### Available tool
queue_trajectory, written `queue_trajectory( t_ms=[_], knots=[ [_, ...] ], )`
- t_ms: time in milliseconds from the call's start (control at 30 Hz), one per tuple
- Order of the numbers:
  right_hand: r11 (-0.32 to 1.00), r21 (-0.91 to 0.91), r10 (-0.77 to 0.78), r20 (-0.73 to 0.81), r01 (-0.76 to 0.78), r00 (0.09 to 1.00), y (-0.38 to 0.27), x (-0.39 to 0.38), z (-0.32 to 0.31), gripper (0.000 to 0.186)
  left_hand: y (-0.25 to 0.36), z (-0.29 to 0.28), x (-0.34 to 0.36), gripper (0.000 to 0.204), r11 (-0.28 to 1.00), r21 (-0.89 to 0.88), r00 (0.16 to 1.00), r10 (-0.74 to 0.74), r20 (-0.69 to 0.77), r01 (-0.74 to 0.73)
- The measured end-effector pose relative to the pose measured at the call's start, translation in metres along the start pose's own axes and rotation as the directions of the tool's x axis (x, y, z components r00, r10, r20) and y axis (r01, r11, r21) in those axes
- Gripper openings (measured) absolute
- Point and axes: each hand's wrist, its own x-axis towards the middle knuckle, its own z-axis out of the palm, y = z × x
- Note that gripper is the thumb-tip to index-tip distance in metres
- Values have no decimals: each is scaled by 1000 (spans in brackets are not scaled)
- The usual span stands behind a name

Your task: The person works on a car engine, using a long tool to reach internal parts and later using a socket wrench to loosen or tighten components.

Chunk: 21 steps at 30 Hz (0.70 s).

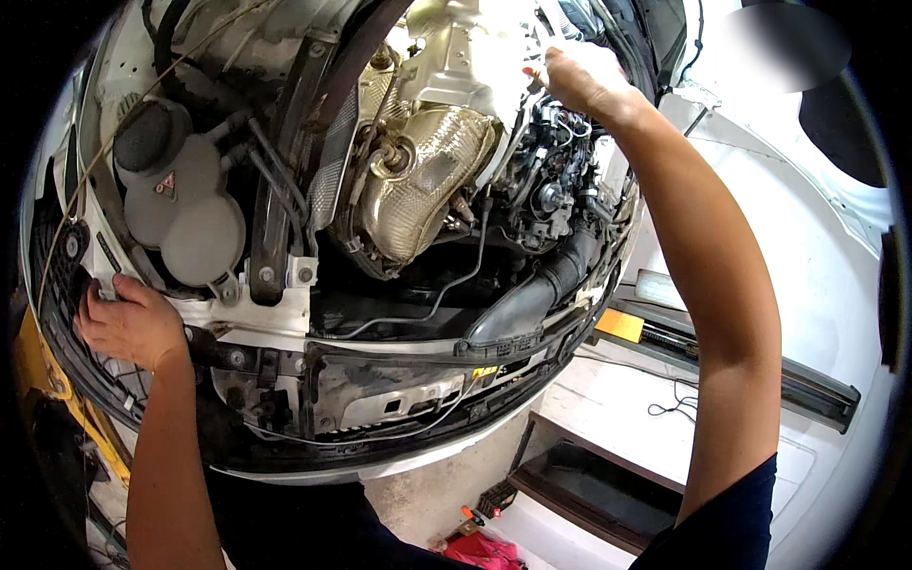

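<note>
My left hand [130,325] rests with its fingers spread on the white front panel [223,313] of a car's engine bay, beside the grey coolant reservoir [199,228] with its black cap. My right hand [587,78] reaches over the far right side of the engine, its fingers closed. A small orange-red bit shows by those fingers, but glare hides what they hold. Below the hand lie black engine parts with hoses and wires [551,195]. Left of them is a gold-coloured heat shield [427,176], dented and shiny.
A black air duct [527,299] curves toward the front crossmember [380,389]. A thin cable hangs along the front. To the right, a white surface carries a black rail [760,366], a yellow piece [619,326] and a loose cord. A pink-red cloth [483,549] lies low down.
</note>
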Motion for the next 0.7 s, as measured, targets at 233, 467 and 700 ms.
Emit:
queue_trajectory(
  t_ms=[233,467,700],
  knots=[
    [993,-43,-115,-27,114,993,1,14,-1,32,-1,-7,10,42,999,34,1000,-20,14,19],
    [923,360,109,88,-134,990,-7,20,-5,34,-10,6,2,41,988,135,997,72,-8,-70],
    [840,537,228,-212,-82,950,6,6,5,38,2,-5,-10,44,987,162,1000,15,6,-16]
  ],
)
